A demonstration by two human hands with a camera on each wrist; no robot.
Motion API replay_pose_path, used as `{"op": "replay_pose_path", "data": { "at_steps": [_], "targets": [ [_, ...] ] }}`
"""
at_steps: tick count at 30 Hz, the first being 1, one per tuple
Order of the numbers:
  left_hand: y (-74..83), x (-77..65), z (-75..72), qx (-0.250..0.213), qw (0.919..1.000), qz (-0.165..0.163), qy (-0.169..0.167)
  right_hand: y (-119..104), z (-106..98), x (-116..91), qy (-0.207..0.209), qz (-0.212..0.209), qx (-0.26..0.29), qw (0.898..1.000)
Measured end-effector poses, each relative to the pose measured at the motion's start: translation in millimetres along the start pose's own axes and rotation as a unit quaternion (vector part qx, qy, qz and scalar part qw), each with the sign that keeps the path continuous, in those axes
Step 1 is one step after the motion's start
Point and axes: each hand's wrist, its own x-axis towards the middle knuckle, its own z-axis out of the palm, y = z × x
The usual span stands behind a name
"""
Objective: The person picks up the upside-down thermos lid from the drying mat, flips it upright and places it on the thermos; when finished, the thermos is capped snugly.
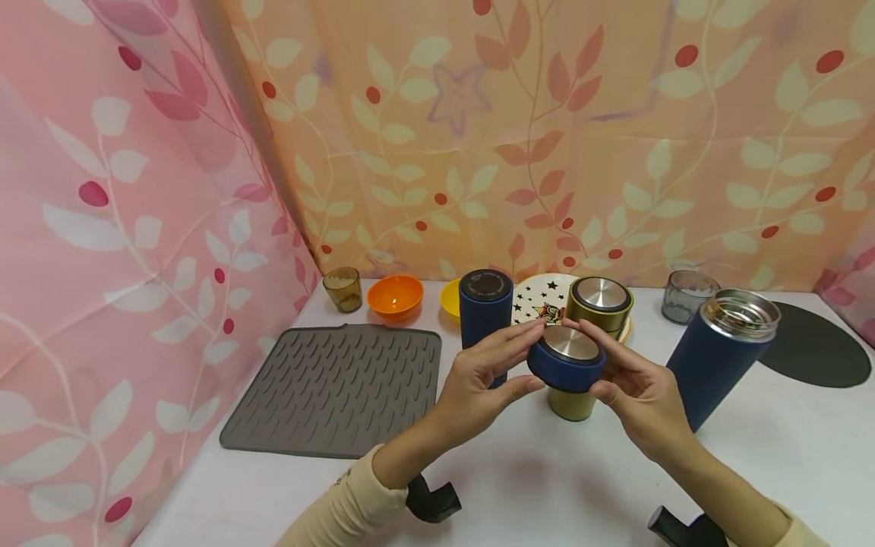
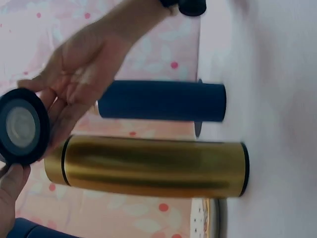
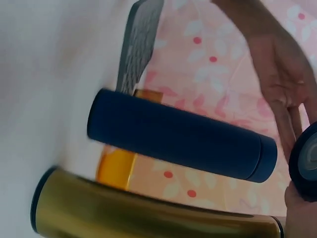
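Both hands hold a blue bottle lid (image 1: 566, 363) with a steel top and black ring, raised above the table in front of a gold bottle (image 2: 158, 166). The left hand (image 1: 481, 376) pinches its left side, fingers at the top edge and thumb below. On the opposite side the right hand (image 1: 642, 395) grips it likewise. The lid's pale round underside shows in the left wrist view. Right of the right hand stands a blue bottle (image 1: 718, 365) without a lid, its steel mouth exposed. A second, capped blue bottle (image 3: 178, 134) stands behind the left hand.
A grey ridged mat (image 1: 342, 387) lies at left. Along the back are an amber glass (image 1: 342, 289), an orange bowl (image 1: 396, 297), a yellow bowl (image 1: 450, 299), a star-patterned plate (image 1: 536, 292) and a clear glass (image 1: 687, 296). A dark round mat (image 1: 820, 346) lies far right.
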Motion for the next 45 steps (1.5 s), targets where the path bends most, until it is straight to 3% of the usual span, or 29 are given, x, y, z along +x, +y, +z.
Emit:
{"op": "replay_pose_path", "data": {
  "at_steps": [2, 6, 10, 14, 18, 22, 25, 26, 29, 32, 34, 36, 39, 42, 45],
  "targets": [
    [0.3, -0.1, 3.9, -0.017, 0.9998, -0.013, -0.002, 0.8, 0.9, 1.0, -0.007, -0.050, -0.004, 0.999],
    [-0.6, 2.0, 10.7, -0.012, 0.9999, 0.000, 0.007, 2.4, 2.7, 3.7, -0.028, -0.144, -0.019, 0.989],
    [0.6, 4.8, 14.1, -0.009, 0.9998, 0.012, 0.016, -2.5, 0.5, 5.0, -0.033, -0.186, -0.028, 0.982],
    [9.5, 9.2, 15.8, -0.023, 0.9994, 0.003, 0.024, -14.8, -11.8, 2.6, 0.011, -0.204, -0.042, 0.978],
    [21.3, 17.7, 18.4, -0.033, 0.9985, 0.006, 0.043, -25.5, -38.2, -3.0, 0.098, -0.212, -0.071, 0.970],
    [23.1, 33.2, 26.8, -0.042, 0.9973, 0.008, 0.059, -30.6, -72.6, -17.7, 0.204, -0.161, -0.188, 0.947],
    [19.8, 50.2, 38.3, -0.061, 0.9958, 0.001, 0.068, -27.9, -96.3, -30.6, 0.255, -0.075, -0.269, 0.926],
    [19.0, 56.6, 43.0, -0.067, 0.9954, -0.001, 0.069, -25.1, -103.1, -34.1, 0.258, -0.050, -0.257, 0.930],
    [20.2, 76.6, 59.8, -0.087, 0.9940, -0.006, 0.066, -8.4, -120.1, -42.2, 0.252, -0.015, -0.158, 0.955],
    [23.1, 93.5, 78.6, -0.071, 0.9960, -0.017, 0.051, 12.4, -131.0, -49.2, 0.227, 0.019, -0.125, 0.966],
    [23.9, 101.9, 91.5, -0.061, 0.9972, -0.024, 0.035, 24.5, -134.5, -54.1, 0.210, 0.056, -0.202, 0.955],
    [24.4, 106.9, 103.2, -0.020, 0.9989, -0.040, 0.015, 33.2, -135.7, -57.7, 0.210, 0.084, -0.287, 0.931],
    [25.5, 112.6, 116.7, 0.011, 0.9982, -0.058, -0.013, 40.7, -137.1, -61.7, 0.218, 0.102, -0.345, 0.907],
    [22.7, 118.7, 126.1, 0.046, 0.9956, -0.076, -0.028, 42.8, -139.5, -62.6, 0.222, 0.100, -0.342, 0.908],
    [15.4, 124.5, 136.2, 0.081, 0.9910, -0.104, -0.019, 42.6, -140.6, -63.6, 0.220, 0.108, -0.331, 0.911]
  ]
}}
